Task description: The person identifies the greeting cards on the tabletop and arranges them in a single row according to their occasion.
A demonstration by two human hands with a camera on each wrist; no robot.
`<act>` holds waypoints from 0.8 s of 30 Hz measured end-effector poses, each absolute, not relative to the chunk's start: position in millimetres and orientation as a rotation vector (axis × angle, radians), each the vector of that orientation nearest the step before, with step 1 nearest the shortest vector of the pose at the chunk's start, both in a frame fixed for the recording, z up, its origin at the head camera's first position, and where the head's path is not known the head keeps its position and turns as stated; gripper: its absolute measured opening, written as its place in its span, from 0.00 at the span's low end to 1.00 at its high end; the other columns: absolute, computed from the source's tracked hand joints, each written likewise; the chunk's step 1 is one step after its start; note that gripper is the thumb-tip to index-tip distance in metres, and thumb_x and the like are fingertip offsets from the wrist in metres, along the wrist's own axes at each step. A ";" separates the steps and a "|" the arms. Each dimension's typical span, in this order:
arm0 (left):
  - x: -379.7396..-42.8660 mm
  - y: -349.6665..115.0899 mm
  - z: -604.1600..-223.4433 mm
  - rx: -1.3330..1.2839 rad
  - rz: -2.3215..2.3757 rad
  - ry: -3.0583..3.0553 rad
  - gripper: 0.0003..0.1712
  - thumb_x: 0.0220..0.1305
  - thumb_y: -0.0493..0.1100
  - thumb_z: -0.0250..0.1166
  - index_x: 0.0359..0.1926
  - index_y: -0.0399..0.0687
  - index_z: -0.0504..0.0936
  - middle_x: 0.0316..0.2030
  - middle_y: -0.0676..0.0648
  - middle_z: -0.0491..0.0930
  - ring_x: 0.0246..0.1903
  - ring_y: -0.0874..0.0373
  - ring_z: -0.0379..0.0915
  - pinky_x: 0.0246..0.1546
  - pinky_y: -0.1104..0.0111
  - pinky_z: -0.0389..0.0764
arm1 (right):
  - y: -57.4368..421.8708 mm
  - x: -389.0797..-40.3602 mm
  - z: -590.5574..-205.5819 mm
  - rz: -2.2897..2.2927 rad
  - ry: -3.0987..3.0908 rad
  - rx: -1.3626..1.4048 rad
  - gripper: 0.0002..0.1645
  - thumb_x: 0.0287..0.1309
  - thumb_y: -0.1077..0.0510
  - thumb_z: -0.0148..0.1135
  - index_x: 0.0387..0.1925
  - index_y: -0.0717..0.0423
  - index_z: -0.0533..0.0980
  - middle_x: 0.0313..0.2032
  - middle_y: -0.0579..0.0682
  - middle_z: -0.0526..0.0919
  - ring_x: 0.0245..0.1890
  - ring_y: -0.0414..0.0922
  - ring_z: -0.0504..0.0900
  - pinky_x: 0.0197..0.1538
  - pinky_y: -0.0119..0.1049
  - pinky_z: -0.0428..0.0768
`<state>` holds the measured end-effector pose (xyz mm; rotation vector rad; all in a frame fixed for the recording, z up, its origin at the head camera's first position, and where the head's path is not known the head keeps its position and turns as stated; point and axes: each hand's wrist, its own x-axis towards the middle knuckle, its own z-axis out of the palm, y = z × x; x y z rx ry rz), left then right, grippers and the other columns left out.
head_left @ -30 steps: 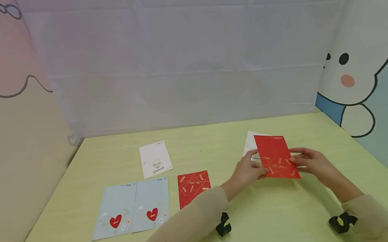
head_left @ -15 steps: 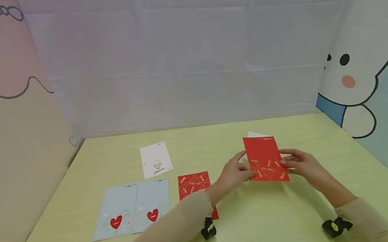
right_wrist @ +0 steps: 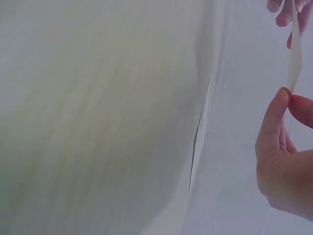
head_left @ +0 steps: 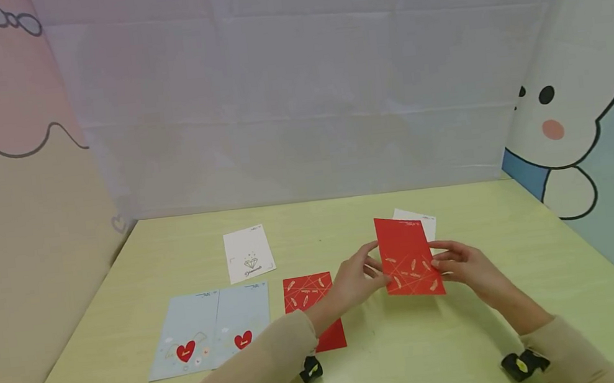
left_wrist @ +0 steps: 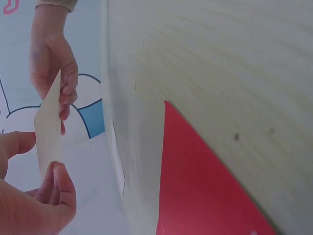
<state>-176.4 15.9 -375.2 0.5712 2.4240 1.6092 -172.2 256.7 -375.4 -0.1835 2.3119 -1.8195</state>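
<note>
Between both hands a red card (head_left: 408, 256) with gold feather prints is held up off the table, its pale back (left_wrist: 49, 129) showing in the left wrist view. My left hand (head_left: 357, 278) pinches its left edge between thumb and fingers. The right hand (head_left: 469, 271) pinches the opposite edge, as the right wrist view also shows at the card's rim (right_wrist: 295, 63). Behind the held card lies a white card (head_left: 427, 224), mostly covered in the head view. A second red card (head_left: 330, 337) lies flat, partly hidden under my left forearm.
Two light blue cards (head_left: 199, 315) with red hearts lie side by side at the left of the table (head_left: 414, 355). Farther back is a white card with a diamond print (head_left: 247, 248). A white cloth (head_left: 296, 93) hangs behind the table's far edge.
Both hands have carried the red card leftward and slightly nearer. More of the flat red card and the white card's right side now show.
</note>
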 end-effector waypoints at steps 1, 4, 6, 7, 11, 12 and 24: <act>-175.1 14.4 -374.4 0.586 1.583 2.464 0.39 0.51 0.43 0.66 0.63 0.49 0.59 0.37 0.56 0.73 0.35 0.63 0.70 0.29 0.73 0.73 | 255.6 -172.0 -375.4 -1.818 2.310 -0.188 0.32 0.58 0.59 0.54 0.59 0.70 0.56 0.42 0.60 0.72 0.36 0.43 0.77 0.40 0.38 0.76; -170.7 9.6 -372.0 0.636 1.473 2.608 0.39 0.50 0.45 0.67 0.62 0.48 0.60 0.43 0.53 0.71 0.42 0.59 0.67 0.33 0.72 0.72 | 251.7 -171.3 -374.4 -1.808 2.310 -0.186 0.32 0.57 0.59 0.55 0.59 0.70 0.56 0.42 0.61 0.71 0.36 0.44 0.77 0.41 0.39 0.76; -168.2 6.2 -371.2 0.663 1.395 2.697 0.39 0.50 0.47 0.67 0.62 0.48 0.61 0.48 0.51 0.68 0.47 0.57 0.63 0.38 0.70 0.71 | 248.8 -170.9 -373.3 -1.797 2.310 -0.178 0.33 0.57 0.58 0.55 0.59 0.69 0.56 0.43 0.62 0.71 0.36 0.44 0.77 0.41 0.40 0.76; -167.1 4.3 -371.4 0.674 1.360 2.737 0.39 0.49 0.48 0.67 0.62 0.48 0.61 0.50 0.50 0.66 0.48 0.57 0.62 0.41 0.69 0.71 | 247.4 -170.9 -372.8 -1.793 2.309 -0.173 0.33 0.57 0.58 0.55 0.59 0.69 0.56 0.43 0.62 0.70 0.36 0.44 0.77 0.41 0.40 0.76; -164.0 -3.4 -373.2 0.708 1.238 2.849 0.40 0.49 0.51 0.67 0.62 0.49 0.62 0.57 0.49 0.60 0.55 0.56 0.54 0.49 0.60 0.65 | 241.3 -171.3 -372.3 -1.780 2.298 -0.154 0.33 0.57 0.58 0.56 0.59 0.68 0.57 0.44 0.63 0.70 0.37 0.46 0.76 0.42 0.41 0.75; -163.1 -5.7 -373.5 0.716 1.209 2.868 0.40 0.48 0.51 0.67 0.62 0.49 0.62 0.58 0.49 0.58 0.56 0.55 0.52 0.50 0.59 0.63 | 239.6 -171.4 -372.8 -1.777 2.295 -0.154 0.33 0.56 0.58 0.56 0.59 0.68 0.57 0.44 0.63 0.70 0.37 0.46 0.76 0.42 0.41 0.75; -154.0 -29.4 -377.6 0.744 0.731 2.989 0.43 0.44 0.58 0.67 0.60 0.46 0.65 0.63 0.47 0.52 0.61 0.51 0.44 0.54 0.52 0.56 | 220.1 -168.2 -380.7 -1.749 2.227 -0.210 0.31 0.55 0.61 0.56 0.57 0.71 0.59 0.39 0.59 0.73 0.34 0.47 0.77 0.39 0.39 0.77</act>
